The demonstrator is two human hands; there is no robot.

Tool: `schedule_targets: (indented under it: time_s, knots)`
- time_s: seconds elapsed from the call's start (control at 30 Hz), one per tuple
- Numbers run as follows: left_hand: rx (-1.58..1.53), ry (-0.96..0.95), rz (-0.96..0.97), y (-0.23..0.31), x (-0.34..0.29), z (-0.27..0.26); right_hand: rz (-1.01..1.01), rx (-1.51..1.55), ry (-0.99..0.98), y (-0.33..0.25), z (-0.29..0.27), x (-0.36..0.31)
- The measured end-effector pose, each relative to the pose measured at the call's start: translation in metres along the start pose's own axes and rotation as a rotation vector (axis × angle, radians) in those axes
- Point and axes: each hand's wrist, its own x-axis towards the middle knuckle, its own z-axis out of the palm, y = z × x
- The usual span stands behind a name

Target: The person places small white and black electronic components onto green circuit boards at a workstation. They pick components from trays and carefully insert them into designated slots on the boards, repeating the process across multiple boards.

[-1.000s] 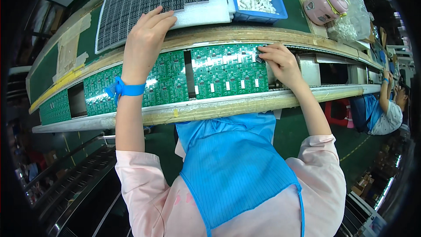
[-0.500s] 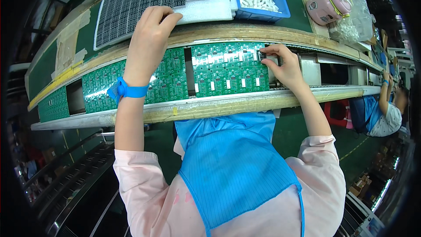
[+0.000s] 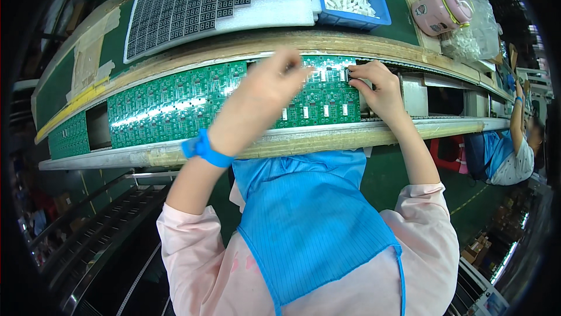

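Note:
Over the right-hand green circuit board panel [image 3: 327, 99], my right hand [image 3: 380, 87] pinches a small black digit display [image 3: 350, 74] at the panel's far right corner. My left hand [image 3: 260, 97] hovers above the gap between this panel and a longer green panel [image 3: 158, 111] on its left. Motion blurs its fingers, and a dark patch shows between them; whether it holds a part I cannot make out. Small white parts stand on the right-hand panel. Beyond the rail, rows of black digit displays [image 3: 181, 9] lie on a white foam sheet [image 3: 274, 17].
A blue bin [image 3: 356, 20] of white connectors stands beyond the rail, with a pink flask [image 3: 441, 11] and a clear plastic bag [image 3: 476, 30] to its right. Wooden rails [image 3: 327, 133] border the board track. Another person [image 3: 508, 152] sits at far right.
My left hand has come away from the digit displays on the foam, moving right and nearer, over the boards. My right hand stays at the panel's corner.

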Motion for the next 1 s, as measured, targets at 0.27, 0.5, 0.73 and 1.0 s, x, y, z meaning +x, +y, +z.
schedule_targets:
  time_s: [0.27,0.5,0.73,1.0]
  knots:
    - [-0.107,-0.163,0.010,0.003,-0.016,0.050,-0.084,-0.066,-0.038,0.002,-0.002,0.003]
    - [-0.060,-0.131,0.019,0.006,-0.018,0.054,-0.095,-0.084,-0.065,-0.003,-0.004,0.004]
    - [-0.058,-0.145,-0.013,0.006,-0.021,0.056,-0.105,-0.133,-0.011,-0.008,-0.001,0.001]
    - [-0.061,-0.132,-0.034,0.006,-0.023,0.058,-0.142,-0.205,-0.033,-0.010,-0.003,0.005]
